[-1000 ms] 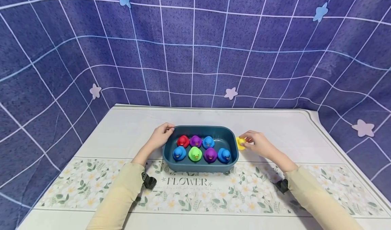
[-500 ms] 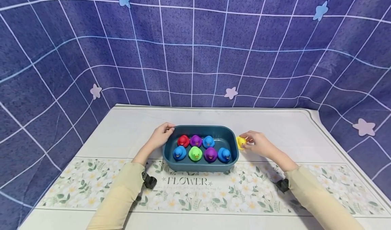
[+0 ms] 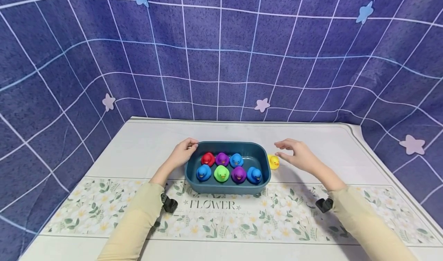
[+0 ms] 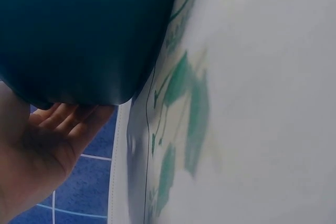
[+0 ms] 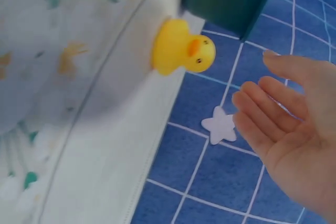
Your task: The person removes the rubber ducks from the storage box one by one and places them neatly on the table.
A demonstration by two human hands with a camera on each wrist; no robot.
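A dark teal plastic box (image 3: 226,189) stands on the table with several rubber ducks in it, including a red duck (image 3: 207,159) and a green duck (image 3: 221,173). At its left end, my left hand (image 3: 182,153) holds the rim near the far corner; in the left wrist view its fingers (image 4: 79,124) lie against the outside wall. Just outside the right end sits a yellow rubber duck (image 3: 273,162), upright on the table. My right hand (image 3: 298,155) hovers right of this duck, apart from it, fingers spread and holding nothing.
The white table cover (image 3: 311,138) has a floral band with lettering across its middle. Behind and at the sides hangs a blue-purple curtain (image 3: 221,61) with a grid and stars. A black wrist camera (image 3: 169,204) hangs below the left wrist.
My right hand has let go of the yellow duck and drawn back to the right and up. The duck stays beside the box. My left hand has kept its place.
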